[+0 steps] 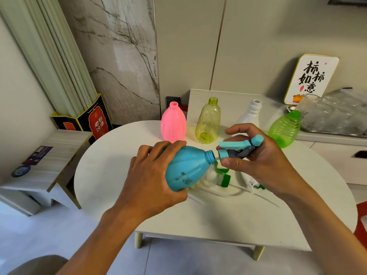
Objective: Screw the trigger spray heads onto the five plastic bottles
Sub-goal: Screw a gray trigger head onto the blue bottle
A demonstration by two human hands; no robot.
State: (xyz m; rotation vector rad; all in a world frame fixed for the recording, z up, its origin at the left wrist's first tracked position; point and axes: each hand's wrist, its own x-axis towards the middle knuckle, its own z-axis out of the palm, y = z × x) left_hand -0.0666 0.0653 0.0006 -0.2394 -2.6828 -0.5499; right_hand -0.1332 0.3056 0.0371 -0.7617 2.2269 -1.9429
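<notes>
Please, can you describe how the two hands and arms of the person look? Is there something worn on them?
Both are bare. The left hand and the right hand wear no gloves, and no rings, watch or bracelet show on the fingers or wrists. Both forearms are uncovered down to the bottom edge of the picture; no sleeve is in view. No markings are visible.

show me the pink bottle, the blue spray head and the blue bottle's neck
pink bottle (173, 124), head view, middle of its body
blue spray head (240, 146), head view, on the trigger body held in the right hand
blue bottle (210, 155), head view, on its threaded neck
</notes>
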